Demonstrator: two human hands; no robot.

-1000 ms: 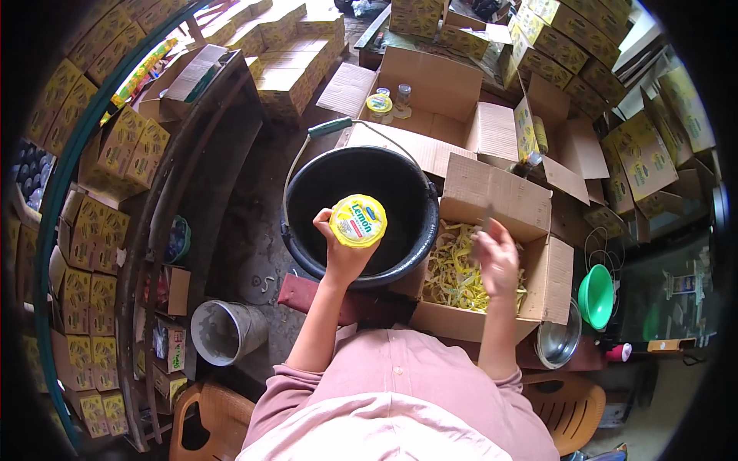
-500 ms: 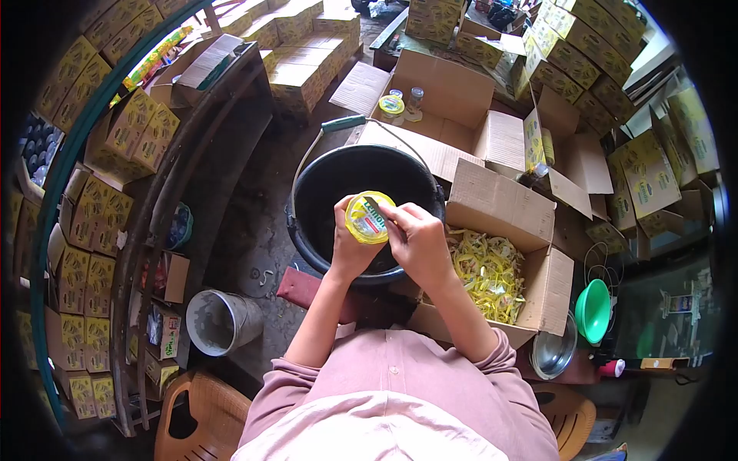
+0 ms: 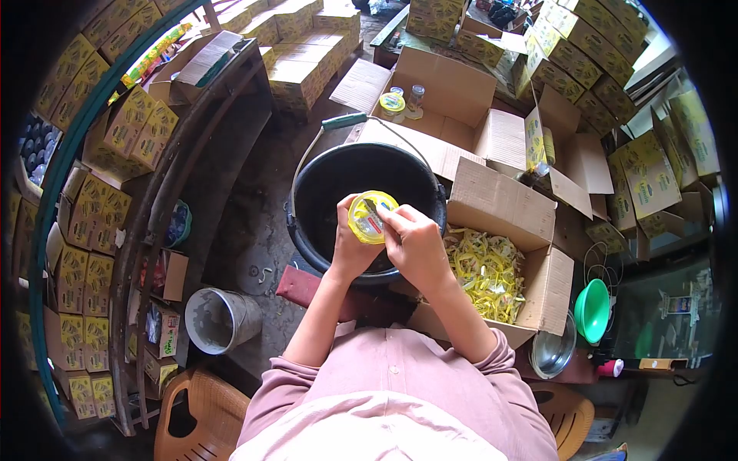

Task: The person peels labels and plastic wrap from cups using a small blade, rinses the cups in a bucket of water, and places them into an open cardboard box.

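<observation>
Over the large black bucket (image 3: pixel 315 180), my left hand (image 3: pixel 353 244) is wrapped round a cup with a yellow-rimmed printed lid (image 3: pixel 372 218). My right hand (image 3: pixel 413 244) is closed at the lid's right side, its fingers pinched on something small I cannot make out. A dark mark or gap shows across the lid's upper part. To the right, an open cardboard box (image 3: pixel 547 290) holds a heap of yellow strips (image 3: pixel 486 273).
Behind the bucket, an open carton (image 3: pixel 453 88) holds a lidded cup (image 3: pixel 391 103) and a jar (image 3: pixel 416 97). A grey bucket (image 3: pixel 223 321) stands left, a green bowl (image 3: pixel 592 310) right. Stacked boxes (image 3: pixel 84 269) line the left side.
My right hand has shifted slightly left over the lid, covering more of its print. The cup has moved slightly right in my left hand.
</observation>
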